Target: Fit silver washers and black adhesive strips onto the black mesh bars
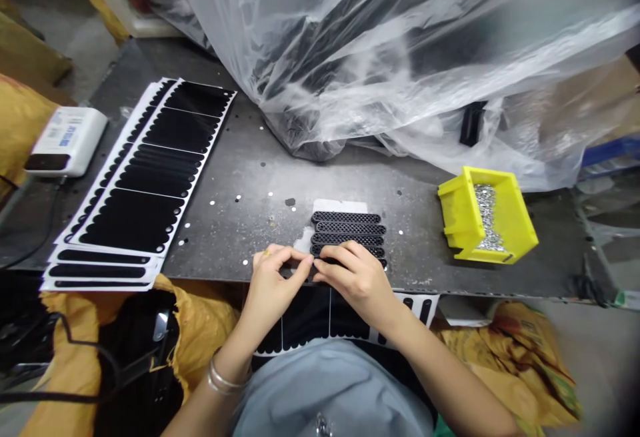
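Several black perforated strips (349, 234) lie side by side on the grey metal worktable (240, 187), and a small white sheet (340, 206) shows behind them. My right hand (354, 278) curves over the nearest strips, its fingers pressing on the strip ends. My left hand (273, 286) comes in from the left, its fingertips pinched close to my right fingers at the strips' left end. Whatever lies between the fingertips is hidden. A metal bangle (223, 378) circles my left wrist.
Black scalloped sheets on white backing (150, 164) lie at the table's left, and more (310, 320) lie on my lap. A yellow bin (463, 214) holds silver rings (486, 217). Small white dots dot the table. Clear plastic sheeting (380, 44) bulges behind.
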The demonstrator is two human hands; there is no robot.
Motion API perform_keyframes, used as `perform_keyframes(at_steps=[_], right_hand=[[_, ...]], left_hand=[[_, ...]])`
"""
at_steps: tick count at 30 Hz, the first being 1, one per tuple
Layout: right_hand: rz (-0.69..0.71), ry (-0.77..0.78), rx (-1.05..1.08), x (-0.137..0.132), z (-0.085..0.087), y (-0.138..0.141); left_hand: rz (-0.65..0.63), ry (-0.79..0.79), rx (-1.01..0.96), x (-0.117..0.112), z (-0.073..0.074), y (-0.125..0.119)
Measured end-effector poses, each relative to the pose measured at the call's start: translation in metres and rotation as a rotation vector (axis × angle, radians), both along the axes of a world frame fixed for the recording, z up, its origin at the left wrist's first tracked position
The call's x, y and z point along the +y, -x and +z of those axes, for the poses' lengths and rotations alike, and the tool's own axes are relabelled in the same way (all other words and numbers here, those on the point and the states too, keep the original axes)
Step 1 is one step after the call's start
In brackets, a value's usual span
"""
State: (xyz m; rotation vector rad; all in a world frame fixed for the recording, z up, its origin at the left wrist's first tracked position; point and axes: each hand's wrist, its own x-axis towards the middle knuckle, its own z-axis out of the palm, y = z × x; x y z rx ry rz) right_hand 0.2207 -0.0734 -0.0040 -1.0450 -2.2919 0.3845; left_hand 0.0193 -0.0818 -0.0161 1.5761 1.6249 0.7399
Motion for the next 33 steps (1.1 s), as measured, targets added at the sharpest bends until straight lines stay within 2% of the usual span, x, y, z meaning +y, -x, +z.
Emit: perform_keyframes(at_steps=[2, 5, 8, 14, 16, 18, 20, 21, 23, 25, 27, 30, 33], right_hand=[[-0.042, 0.071, -0.003, -0.002, 0.008, -0.017], [-0.166, 0.311, 0.095, -0.005, 0.018, -0.052], [-0.198, 0.448, 0.192, -0.004, 0.018, -0.073], [-0.144, 0.39, 0.224, -0.003, 0.008, -0.068], [-0.211, 0.289, 0.184, -0.008, 0.007, -0.076], [-0.34, 0.193, 0.117, -0.019, 0.008, -0.095], [-0.392, 0.21, -0.011, -0.035, 0.01, -0.12], [-0.367, 0.255, -0.088, -0.043, 0.011, -0.132], [-0.27, 0.34, -0.178, -0.058, 0.016, -0.149], [-0.193, 0.34, -0.126, -0.068, 0.022, -0.154], [-0.175, 0.25, -0.017, -0.072, 0.029, -0.15], [-0.307, 0.067, 0.025, -0.071, 0.033, -0.139], [-0.359, -0.015, 0.023, -0.071, 0.027, -0.131]], left_hand=[[-0.001, 0.006, 0.015, 0.002, 0.0, 0.0], [0.001, 0.003, 0.025, 0.003, 0.0, 0.001], [-0.006, -0.002, 0.021, 0.004, -0.001, 0.002], [-0.029, -0.025, 0.042, 0.008, 0.0, 0.006], [-0.035, -0.062, 0.062, 0.007, 0.003, 0.007], [-0.007, -0.11, 0.094, 0.002, 0.009, 0.002], [0.009, -0.218, 0.098, -0.007, 0.016, -0.013], [-0.028, -0.276, 0.071, -0.013, 0.019, -0.024], [-0.241, -0.338, -0.049, -0.022, 0.023, -0.054], [-0.507, -0.287, -0.137, -0.028, 0.024, -0.085], [-0.642, -0.209, -0.158, -0.029, 0.023, -0.109], [-0.612, -0.121, -0.2, -0.026, 0.026, -0.121], [-0.533, -0.083, -0.284, -0.026, 0.029, -0.113]])
